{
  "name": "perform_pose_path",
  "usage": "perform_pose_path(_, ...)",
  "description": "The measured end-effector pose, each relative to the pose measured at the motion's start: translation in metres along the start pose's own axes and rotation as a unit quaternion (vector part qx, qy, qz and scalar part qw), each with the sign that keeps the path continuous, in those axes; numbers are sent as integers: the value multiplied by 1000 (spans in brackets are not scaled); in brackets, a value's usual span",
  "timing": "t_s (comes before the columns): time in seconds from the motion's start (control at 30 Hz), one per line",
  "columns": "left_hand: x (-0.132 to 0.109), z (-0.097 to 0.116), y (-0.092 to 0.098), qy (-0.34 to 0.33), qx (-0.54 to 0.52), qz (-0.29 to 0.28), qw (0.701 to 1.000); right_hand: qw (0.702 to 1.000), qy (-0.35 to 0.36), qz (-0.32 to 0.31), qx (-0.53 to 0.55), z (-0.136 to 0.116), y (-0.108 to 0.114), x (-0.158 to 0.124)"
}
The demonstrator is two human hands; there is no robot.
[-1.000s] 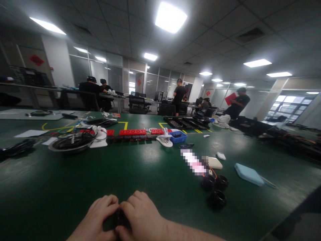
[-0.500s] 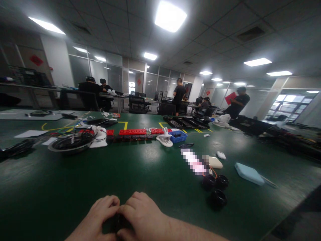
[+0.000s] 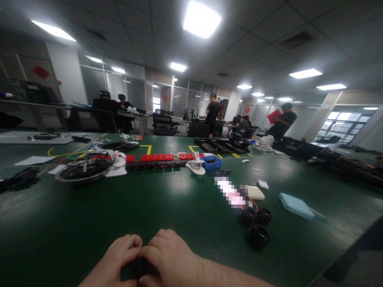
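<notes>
My left hand (image 3: 117, 256) and my right hand (image 3: 171, 255) meet at the near edge of the green table (image 3: 167, 203). Both are closed, with curled fingers and thumbs around a small dark object (image 3: 139, 266). Fingers and shadow hide most of it, so I cannot tell its kind. To the right of my hands stand several black, hollow round parts (image 3: 259, 236). Behind them lie a cream-coloured box (image 3: 255, 193) with an orange cable and a blurred-out bright patch.
A light blue case (image 3: 296, 205) and a small white case (image 3: 263, 184) lie on the right. Farther back are a metal bowl (image 3: 64, 176) of dark parts, a row of red blocks (image 3: 157, 157), a white clamp-like stand (image 3: 196, 165) and a blue bin (image 3: 214, 163). Several people are in the background.
The view has shifted very slightly. Both hands stay closed together around the dark object in nearly the same place.
</notes>
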State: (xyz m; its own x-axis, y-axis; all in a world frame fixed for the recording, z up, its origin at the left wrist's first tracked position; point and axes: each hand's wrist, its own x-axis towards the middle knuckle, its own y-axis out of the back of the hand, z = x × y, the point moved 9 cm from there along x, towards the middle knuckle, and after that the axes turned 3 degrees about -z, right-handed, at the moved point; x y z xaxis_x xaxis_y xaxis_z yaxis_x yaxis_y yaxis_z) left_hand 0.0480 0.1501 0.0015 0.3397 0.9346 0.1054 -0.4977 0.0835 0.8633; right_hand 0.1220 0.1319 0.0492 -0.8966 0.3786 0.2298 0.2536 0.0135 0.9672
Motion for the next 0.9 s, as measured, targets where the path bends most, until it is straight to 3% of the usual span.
perform_pose_path(0.33,1,6,-1,-18,-12,-28,999,996,-42,78,-7,7,0,-3)
perform_pose_path(0.7,2,7,-2,-10,-10,-50,999,997,-17,67,-32,-1,2,0)
perform_pose_path(0.9,1,6,-1,-11,-8,-12,1000,998,3,57,-32,-4,3,0)
